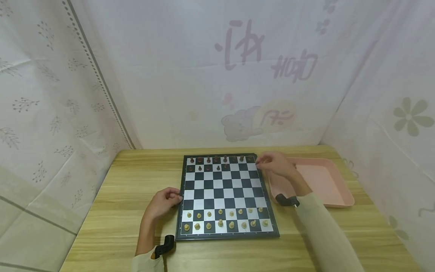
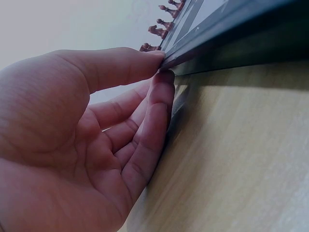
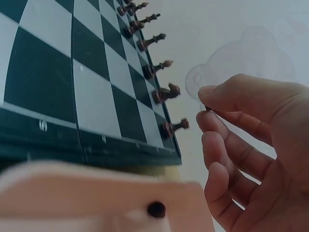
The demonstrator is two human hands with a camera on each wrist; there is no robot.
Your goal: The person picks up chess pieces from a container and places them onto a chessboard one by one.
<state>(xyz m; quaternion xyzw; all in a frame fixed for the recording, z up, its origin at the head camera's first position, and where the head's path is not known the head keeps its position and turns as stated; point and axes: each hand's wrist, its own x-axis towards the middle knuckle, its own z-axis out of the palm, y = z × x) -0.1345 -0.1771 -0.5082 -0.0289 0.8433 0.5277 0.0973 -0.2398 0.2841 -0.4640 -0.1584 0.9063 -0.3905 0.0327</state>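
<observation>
A chessboard [image 1: 222, 193] lies on the table, with dark brown chess pieces [image 1: 216, 159] along its far side and cream pieces [image 1: 220, 223] on the two near rows. My left hand [image 1: 164, 202] grips the board's left edge, thumb [image 2: 120, 67] at the upper rim and fingers [image 2: 149, 130] against the side. Beyond the far right corner, my right hand [image 1: 276, 164] pinches a small dark chess piece [image 3: 207, 108] between thumb and forefinger; only a sliver of it shows. Nearest that hand on the board stands a dark rook [image 3: 176, 126], with a dark knight [image 3: 166, 93] beside it.
Right of the board sits a pink tray [image 1: 327, 181], partly behind my right forearm, with a dark piece [image 3: 157, 209] inside. Printed curtains [image 1: 190, 87] hang behind the wooden table [image 1: 136, 173] and on both sides.
</observation>
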